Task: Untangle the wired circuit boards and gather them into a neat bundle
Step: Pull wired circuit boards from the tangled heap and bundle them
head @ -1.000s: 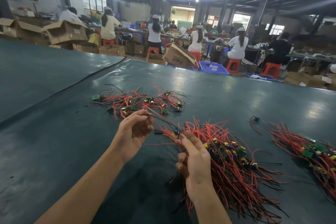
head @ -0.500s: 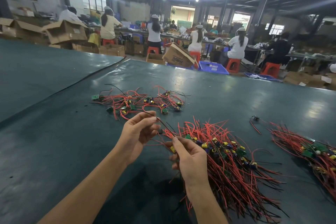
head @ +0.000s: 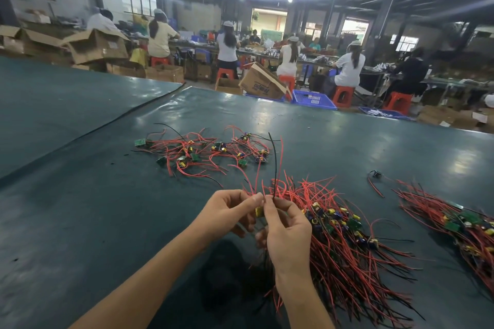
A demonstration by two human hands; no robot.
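Observation:
My left hand (head: 227, 212) and my right hand (head: 287, 234) meet above the dark green table (head: 80, 222), fingertips together. Between them they pinch one small circuit board (head: 258, 211), whose red and black wires (head: 275, 163) stick upward. Just right of my right hand lies the big aligned bundle of boards with red wires (head: 347, 243). A loose tangled pile of boards (head: 203, 152) lies farther back on the table. Another bundle (head: 454, 224) lies at the right edge.
A stray wired part (head: 375, 176) lies between the two right bundles. A seam (head: 93, 133) runs across the table mat at the left. Beyond the table's far edge are cardboard boxes (head: 263, 83), blue crates (head: 312, 99) and seated workers on red stools.
My hands have come together and lifted one board out of the bundle's near end; its wires now stand upright instead of stretching between the hands.

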